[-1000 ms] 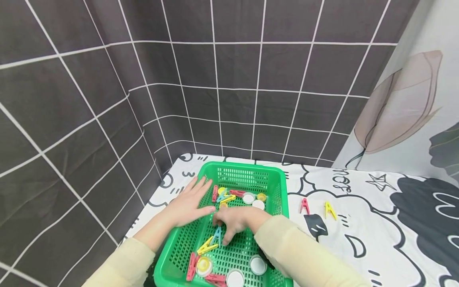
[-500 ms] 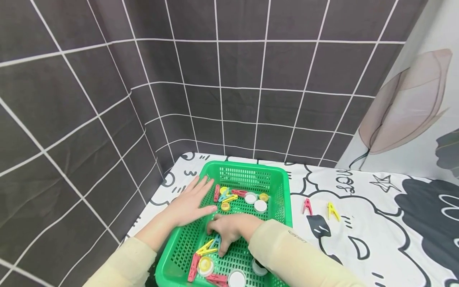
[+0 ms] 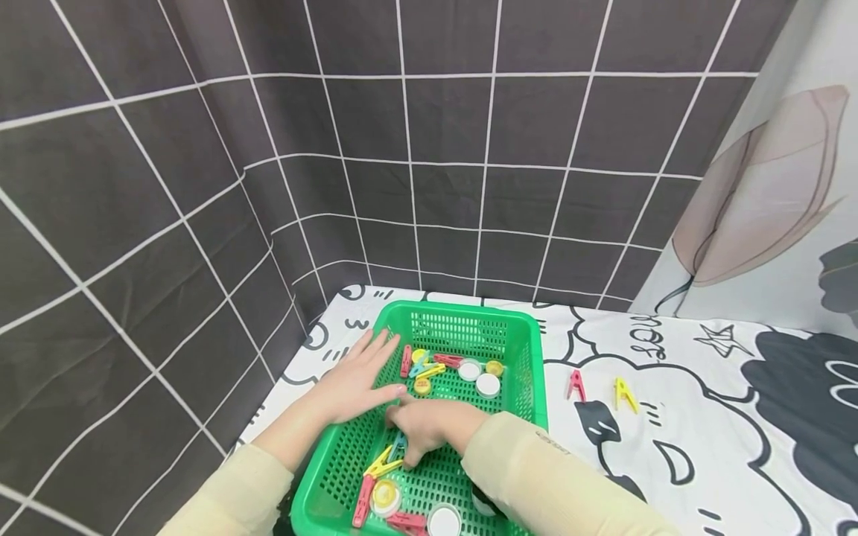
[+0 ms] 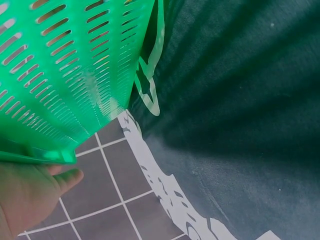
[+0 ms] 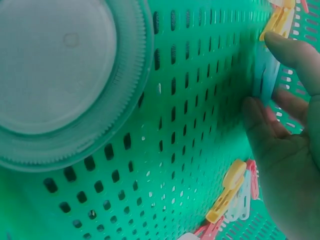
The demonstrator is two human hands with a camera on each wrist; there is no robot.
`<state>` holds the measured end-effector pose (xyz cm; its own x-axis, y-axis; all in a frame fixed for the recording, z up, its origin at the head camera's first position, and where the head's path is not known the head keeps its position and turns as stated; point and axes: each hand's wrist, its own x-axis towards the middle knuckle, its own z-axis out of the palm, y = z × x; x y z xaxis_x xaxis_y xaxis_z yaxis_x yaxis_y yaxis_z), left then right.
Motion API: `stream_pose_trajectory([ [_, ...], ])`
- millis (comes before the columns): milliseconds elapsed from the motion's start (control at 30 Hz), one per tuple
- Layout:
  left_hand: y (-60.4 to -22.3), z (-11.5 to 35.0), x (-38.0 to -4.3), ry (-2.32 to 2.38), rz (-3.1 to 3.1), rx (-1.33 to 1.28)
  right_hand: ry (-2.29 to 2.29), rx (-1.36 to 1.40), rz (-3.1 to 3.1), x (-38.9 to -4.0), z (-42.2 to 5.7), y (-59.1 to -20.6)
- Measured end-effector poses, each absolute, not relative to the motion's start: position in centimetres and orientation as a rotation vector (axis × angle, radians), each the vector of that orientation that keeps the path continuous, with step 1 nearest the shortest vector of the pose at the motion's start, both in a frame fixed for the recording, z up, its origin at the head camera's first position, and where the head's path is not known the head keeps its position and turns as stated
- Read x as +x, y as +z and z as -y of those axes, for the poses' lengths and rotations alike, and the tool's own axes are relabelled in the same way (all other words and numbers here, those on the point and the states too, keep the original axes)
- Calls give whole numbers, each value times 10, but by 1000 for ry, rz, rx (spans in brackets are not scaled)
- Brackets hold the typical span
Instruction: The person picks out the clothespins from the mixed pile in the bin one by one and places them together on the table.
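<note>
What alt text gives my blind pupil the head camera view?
A person's right hand reaches into a green basket, fingers curled round a blue clothespin, while the left hand lies spread at the basket's left rim. Coloured clothespins and round caps are scattered inside; a red clothespin and a yellow clothespin lie outside, on white patterned cloth to the right.

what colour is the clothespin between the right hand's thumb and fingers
The clothespin is light blue, seen best in the right wrist view.
</note>
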<state>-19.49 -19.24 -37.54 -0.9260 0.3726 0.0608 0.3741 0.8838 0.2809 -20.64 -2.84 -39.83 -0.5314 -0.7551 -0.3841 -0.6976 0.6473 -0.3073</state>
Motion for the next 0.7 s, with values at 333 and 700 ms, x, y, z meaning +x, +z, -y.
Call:
stream_pose_trajectory([
  [333,-375,192,-194,-452,3041,-601,-170,-1187,-2384,-213,27,-391],
  [700,-373,192,-193,-472,3028,-621,-276,-1098,-2442,-223,19,-383],
])
